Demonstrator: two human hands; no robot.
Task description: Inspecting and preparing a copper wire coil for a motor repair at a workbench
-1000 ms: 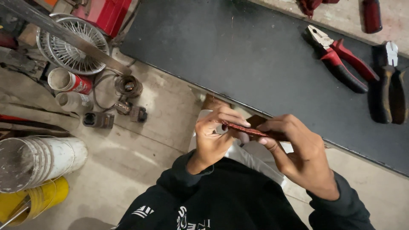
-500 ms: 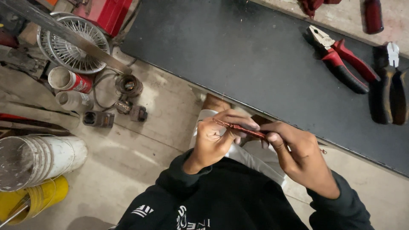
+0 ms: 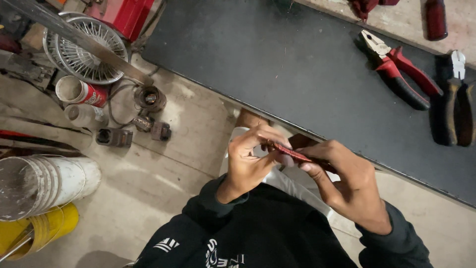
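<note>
Hands meet close over the lap, just near of the dark mat's [image 3: 277,64] edge: the left hand [image 3: 248,164] has its fingers curled narrow around one end of a thin red strip [image 3: 291,153], and the right hand [image 3: 347,183] pinches the other end between thumb and fingertips, so the strip spans the small gap between them. As I judge it, the work on that strip is mid-way at best; it is being held and fiddled with, nothing has been set down as finished, and none of the tools on the mat is in use. The red-handled pliers [image 3: 396,69] lie far right on the mat, well apart from both hands, with a dark-handled pair [image 3: 453,99] just beside them. What the strip really is I cannot make out, since the fingers cover most of it and the rest is slim and blurred. To the left, on the concrete floor, sit a wire fan guard [image 3: 84,49], a red can [image 3: 82,92] and white buckets [image 3: 44,183], partly cut off by the frame.
</note>
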